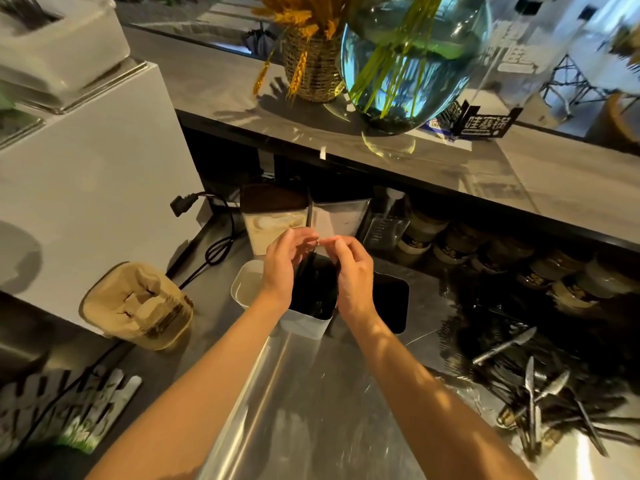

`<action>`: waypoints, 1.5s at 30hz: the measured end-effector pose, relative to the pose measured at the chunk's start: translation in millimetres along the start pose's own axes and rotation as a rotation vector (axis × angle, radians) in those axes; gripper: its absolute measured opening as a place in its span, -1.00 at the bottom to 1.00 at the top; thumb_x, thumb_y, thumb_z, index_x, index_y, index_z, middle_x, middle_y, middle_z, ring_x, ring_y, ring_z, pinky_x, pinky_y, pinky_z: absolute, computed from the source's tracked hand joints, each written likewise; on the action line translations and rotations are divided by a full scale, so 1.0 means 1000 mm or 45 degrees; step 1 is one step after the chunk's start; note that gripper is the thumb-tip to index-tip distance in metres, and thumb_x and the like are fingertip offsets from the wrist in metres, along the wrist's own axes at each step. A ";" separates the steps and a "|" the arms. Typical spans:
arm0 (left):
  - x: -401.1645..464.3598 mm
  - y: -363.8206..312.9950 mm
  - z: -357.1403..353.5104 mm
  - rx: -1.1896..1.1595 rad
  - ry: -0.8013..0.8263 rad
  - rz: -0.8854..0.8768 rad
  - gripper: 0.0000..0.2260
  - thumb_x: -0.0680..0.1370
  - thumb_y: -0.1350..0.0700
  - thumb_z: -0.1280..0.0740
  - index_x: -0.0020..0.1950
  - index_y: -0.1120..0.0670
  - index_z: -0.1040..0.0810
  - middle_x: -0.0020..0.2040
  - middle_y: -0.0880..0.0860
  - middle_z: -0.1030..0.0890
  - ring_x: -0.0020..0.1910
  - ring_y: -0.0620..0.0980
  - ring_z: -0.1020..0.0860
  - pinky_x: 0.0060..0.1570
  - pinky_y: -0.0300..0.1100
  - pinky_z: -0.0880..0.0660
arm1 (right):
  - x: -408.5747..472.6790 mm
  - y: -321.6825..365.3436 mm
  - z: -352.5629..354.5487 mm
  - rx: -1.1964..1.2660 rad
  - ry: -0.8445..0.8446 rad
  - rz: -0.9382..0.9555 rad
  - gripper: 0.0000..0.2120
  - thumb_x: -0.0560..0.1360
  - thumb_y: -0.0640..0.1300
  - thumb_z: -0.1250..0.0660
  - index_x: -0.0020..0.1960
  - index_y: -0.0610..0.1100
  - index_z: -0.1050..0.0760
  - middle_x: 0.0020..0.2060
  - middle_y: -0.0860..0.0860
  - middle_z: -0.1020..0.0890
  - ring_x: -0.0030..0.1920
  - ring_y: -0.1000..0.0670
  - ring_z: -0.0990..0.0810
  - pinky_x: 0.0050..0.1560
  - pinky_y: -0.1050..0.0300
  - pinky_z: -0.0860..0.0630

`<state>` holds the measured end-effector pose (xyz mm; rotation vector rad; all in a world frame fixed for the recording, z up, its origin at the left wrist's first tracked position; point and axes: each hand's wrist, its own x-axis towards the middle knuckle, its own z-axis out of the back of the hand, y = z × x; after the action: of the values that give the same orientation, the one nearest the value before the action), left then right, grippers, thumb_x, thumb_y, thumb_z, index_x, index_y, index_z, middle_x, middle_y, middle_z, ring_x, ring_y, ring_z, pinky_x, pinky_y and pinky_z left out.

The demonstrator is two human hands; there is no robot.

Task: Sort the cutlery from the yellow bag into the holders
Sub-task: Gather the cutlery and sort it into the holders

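Note:
Three holders stand side by side on the steel counter: a white one [246,285] at left, a white middle one [304,325], and a black one [393,299] at right. A bundle of black cutlery [313,289] stands in the middle holder. My left hand [282,263] and my right hand [353,271] curl around the top of that bundle from either side, and their fingertips meet above it. A heap of loose black cutlery [519,372] lies on the counter at right, with several knives [531,393] in clear wrap at its near end.
A tan paper-filled container [138,306] sits at left beside a white appliance [86,188] and a black power cable [214,244]. Behind the holders are two tall canisters [273,223]. Jars [485,251] line the space under the raised shelf, which carries a glass vase [412,64].

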<state>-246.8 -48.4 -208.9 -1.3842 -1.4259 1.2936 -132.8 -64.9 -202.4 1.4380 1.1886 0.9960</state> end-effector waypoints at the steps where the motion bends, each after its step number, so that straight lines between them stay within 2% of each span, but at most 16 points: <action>1: -0.001 0.000 -0.001 0.011 0.001 -0.006 -0.66 0.71 0.09 -0.05 0.08 0.05 -0.63 0.03 0.04 -0.70 0.09 -0.04 -0.64 0.12 -0.19 -0.51 | 0.000 -0.002 0.003 -0.011 0.003 -0.001 -0.78 0.64 -0.31 -0.19 0.00 -0.21 -0.62 -0.11 -0.02 -0.70 0.02 0.02 -0.66 0.13 0.13 -0.56; 4: -0.003 0.003 -0.003 0.013 0.027 0.002 -0.67 0.69 0.13 -0.06 0.04 0.08 -0.63 -0.02 0.04 -0.70 0.02 -0.06 -0.65 0.04 -0.20 -0.51 | -0.004 -0.010 0.009 -0.149 0.079 -0.052 -0.71 0.60 -0.39 -0.18 0.04 -0.17 -0.64 -0.04 -0.02 -0.72 0.09 -0.01 -0.67 0.20 0.03 -0.58; 6: -0.006 0.007 -0.007 0.058 0.057 0.021 -0.68 0.66 0.03 -0.10 0.03 0.06 -0.64 0.01 0.05 -0.70 0.06 -0.04 -0.64 0.04 -0.19 -0.46 | -0.008 -0.011 0.013 -0.211 0.113 -0.108 -0.67 0.54 -0.45 -0.18 0.01 -0.18 -0.67 -0.01 -0.04 -0.72 0.07 0.05 -0.67 0.21 0.03 -0.58; 8: -0.011 0.008 -0.012 0.103 0.054 -0.008 -0.65 0.58 -0.08 -0.11 0.06 0.00 -0.66 0.08 0.01 -0.69 0.14 -0.06 -0.60 0.07 -0.26 -0.42 | -0.012 -0.004 0.017 -0.212 0.079 -0.107 -0.71 0.57 -0.38 -0.23 0.10 -0.12 -0.65 0.05 0.08 -0.69 0.10 0.17 -0.64 0.20 0.22 -0.55; 10: -0.014 0.007 -0.016 0.121 0.064 -0.055 -0.62 0.56 -0.11 -0.09 0.12 -0.02 -0.64 0.16 -0.04 -0.66 0.21 -0.14 -0.56 0.14 -0.30 -0.40 | -0.013 0.002 0.023 -0.236 0.027 -0.057 -0.74 0.65 -0.21 -0.22 0.26 -0.07 -0.60 0.14 0.16 -0.64 0.16 0.29 -0.57 0.17 0.41 -0.46; 13: -0.022 0.004 -0.023 0.165 0.067 -0.138 -0.63 0.59 -0.10 -0.07 0.19 -0.06 -0.60 0.22 -0.06 -0.62 0.27 -0.15 -0.52 0.31 -0.20 -0.39 | -0.016 0.004 0.029 -0.302 0.091 -0.062 -0.66 0.71 -0.07 -0.12 0.40 -0.09 -0.51 0.27 0.10 -0.58 0.25 0.28 -0.51 0.18 0.51 -0.38; 16: -0.036 0.001 -0.033 0.153 0.056 -0.229 -0.67 0.61 -0.07 -0.08 0.22 -0.06 -0.56 0.25 -0.03 -0.60 0.32 -0.12 -0.50 0.41 -0.11 -0.36 | -0.023 0.006 0.034 -0.190 0.167 -0.146 -0.71 0.72 -0.10 -0.09 0.35 -0.08 -0.49 0.19 0.11 -0.60 0.21 0.20 -0.57 0.25 0.37 -0.45; 18: -0.045 -0.001 -0.045 0.141 0.122 -0.259 -0.67 0.61 -0.12 -0.11 0.21 -0.06 -0.57 0.27 -0.02 -0.60 0.34 -0.10 -0.50 0.43 -0.10 -0.34 | -0.027 0.008 0.047 -0.054 0.028 -0.118 -0.75 0.71 -0.10 -0.13 0.30 -0.04 -0.51 0.16 0.07 -0.64 0.22 0.13 -0.60 0.36 0.17 -0.47; 20: -0.057 -0.001 -0.062 0.132 0.207 -0.242 -0.69 0.57 -0.19 -0.15 0.16 -0.14 -0.59 0.25 -0.07 -0.61 0.33 -0.12 -0.50 0.42 -0.09 -0.34 | -0.034 0.017 0.067 0.037 -0.111 -0.060 -0.75 0.71 -0.11 -0.13 0.26 -0.05 -0.54 0.19 0.01 -0.65 0.26 0.05 -0.60 0.38 0.10 -0.46; 23: -0.080 0.003 -0.097 0.124 0.340 -0.190 -0.66 0.52 -0.21 -0.17 0.17 -0.15 -0.59 0.26 -0.06 -0.60 0.32 -0.13 -0.51 0.39 -0.13 -0.36 | -0.049 0.039 0.107 0.196 -0.315 -0.009 -0.74 0.71 -0.14 -0.13 0.25 -0.14 -0.56 0.18 -0.05 -0.66 0.24 0.04 -0.62 0.30 0.18 -0.50; 26: -0.107 0.011 -0.139 0.072 0.444 -0.090 -0.63 0.47 -0.19 -0.21 0.16 -0.09 -0.60 0.26 -0.01 -0.61 0.30 -0.11 -0.53 0.36 -0.17 -0.38 | -0.066 0.056 0.154 0.209 -0.452 0.057 -0.73 0.71 -0.16 -0.10 0.20 -0.12 -0.57 0.09 0.00 -0.69 0.18 0.07 -0.64 0.20 0.22 -0.50; 32: -0.173 0.049 -0.215 0.085 0.597 0.096 -0.75 0.69 0.07 -0.11 0.18 0.00 -0.58 0.26 -0.01 -0.61 0.29 -0.11 -0.54 0.37 -0.10 -0.41 | -0.123 0.057 0.257 0.094 -0.638 0.057 -0.72 0.70 -0.16 -0.11 0.17 -0.09 -0.59 0.15 -0.07 -0.68 0.21 0.04 -0.63 0.31 0.11 -0.50; 38: -0.248 0.107 -0.269 0.170 0.645 0.209 -0.72 0.71 0.09 -0.06 0.20 0.05 -0.56 0.25 0.04 -0.60 0.29 -0.06 -0.53 0.36 -0.14 -0.38 | -0.193 0.029 0.366 -0.116 -0.730 -0.037 -0.73 0.60 -0.07 -0.16 0.05 0.03 -0.65 0.08 -0.01 -0.70 0.18 0.02 -0.63 0.28 0.06 -0.51; 39: -0.259 0.118 -0.274 0.190 0.634 0.213 -0.72 0.71 0.10 -0.07 0.19 0.07 -0.56 0.23 0.04 -0.60 0.29 -0.05 -0.54 0.36 -0.14 -0.38 | -0.206 0.023 0.382 -0.158 -0.732 -0.059 -0.75 0.61 -0.06 -0.17 0.06 0.02 -0.64 0.08 0.01 -0.69 0.18 0.04 -0.62 0.27 0.09 -0.50; 43: -0.302 0.168 -0.289 0.268 0.559 0.234 -0.72 0.69 0.12 -0.11 0.19 0.11 -0.59 0.19 0.05 -0.64 0.23 -0.08 -0.57 0.32 -0.14 -0.43 | -0.253 -0.009 0.441 -0.327 -0.737 -0.233 -0.75 0.68 -0.16 -0.17 0.08 0.02 -0.61 0.03 0.24 -0.63 0.05 0.40 -0.54 0.25 0.18 -0.48; 45: -0.317 0.191 -0.290 0.329 0.544 0.206 -0.70 0.63 0.01 -0.11 0.16 0.01 -0.61 0.17 -0.01 -0.64 0.21 -0.13 -0.56 0.25 -0.22 -0.44 | -0.273 -0.027 0.461 -0.378 -0.686 -0.293 -0.77 0.68 -0.12 -0.18 0.12 0.04 -0.61 0.06 0.23 -0.62 0.07 0.40 -0.53 0.22 0.20 -0.47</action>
<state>118.1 -332.8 -293.5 -1.5073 -0.8452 1.1448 257.9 -415.1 -313.8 1.1949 0.7507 0.5455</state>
